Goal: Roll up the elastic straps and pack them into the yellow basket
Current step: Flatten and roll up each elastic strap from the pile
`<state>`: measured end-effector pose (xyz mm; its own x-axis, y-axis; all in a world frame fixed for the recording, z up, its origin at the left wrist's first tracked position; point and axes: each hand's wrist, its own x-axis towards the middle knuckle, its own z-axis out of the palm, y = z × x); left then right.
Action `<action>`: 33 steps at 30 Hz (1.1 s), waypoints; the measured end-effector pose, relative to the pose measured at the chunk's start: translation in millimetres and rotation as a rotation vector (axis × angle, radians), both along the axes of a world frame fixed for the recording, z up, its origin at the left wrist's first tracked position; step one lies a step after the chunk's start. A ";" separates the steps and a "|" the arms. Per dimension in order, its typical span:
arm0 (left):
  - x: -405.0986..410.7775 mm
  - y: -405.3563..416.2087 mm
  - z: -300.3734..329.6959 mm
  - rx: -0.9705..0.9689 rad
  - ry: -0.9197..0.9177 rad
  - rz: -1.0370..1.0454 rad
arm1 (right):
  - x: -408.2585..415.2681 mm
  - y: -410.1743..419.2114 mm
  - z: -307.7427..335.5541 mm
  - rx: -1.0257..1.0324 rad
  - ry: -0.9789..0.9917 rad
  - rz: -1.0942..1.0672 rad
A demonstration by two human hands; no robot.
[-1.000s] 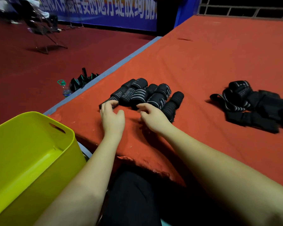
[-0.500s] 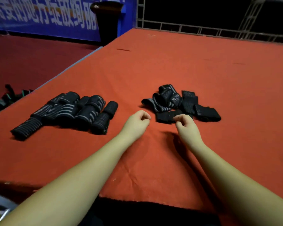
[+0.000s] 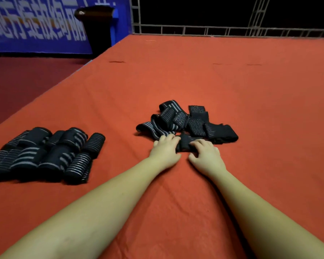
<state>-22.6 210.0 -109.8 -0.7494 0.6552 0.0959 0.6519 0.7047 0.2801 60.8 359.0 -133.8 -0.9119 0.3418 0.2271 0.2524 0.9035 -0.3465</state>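
A loose heap of black elastic straps with grey stripes (image 3: 187, 120) lies in the middle of the red table. Both hands are at its near edge. My left hand (image 3: 165, 150) and my right hand (image 3: 206, 156) each grip one end of a black strap (image 3: 184, 143) lying between them, fingers curled over it. A row of several rolled-up straps (image 3: 45, 152) sits at the left of the table. The yellow basket is out of view.
The red cloth-covered table (image 3: 232, 86) stretches far ahead and to the right. Its left edge drops to a dark red floor (image 3: 26, 79). A blue banner (image 3: 36, 25), a black bin (image 3: 95, 27) and a metal truss (image 3: 213, 30) stand behind.
My view has swung right, from the rolled straps and the yellow basket to the loose heap. Both hands left the rolled row, reached the heap and took hold of a strap.
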 end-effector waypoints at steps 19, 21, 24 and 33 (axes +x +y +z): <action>15.8 -76.3 43.5 0.835 -0.504 0.464 | 19.0 -6.8 12.2 -0.208 0.212 -0.198; 23.2 -96.9 48.2 0.954 -0.667 0.429 | 29.4 -13.1 14.2 -0.292 0.225 -0.210; 39.7 -124.1 52.0 1.027 -0.817 0.388 | 48.7 -24.0 13.0 -0.381 0.259 -0.200; 95.4 -170.3 45.3 1.195 -0.904 0.369 | 100.8 -57.7 19.5 -0.419 0.441 -0.113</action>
<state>72.8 39.6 -64.5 -0.9421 0.3008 -0.1482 -0.1952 -0.1324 0.9718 161.6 301.3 -114.3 -0.7158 0.5723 0.4001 0.0908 0.6444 -0.7593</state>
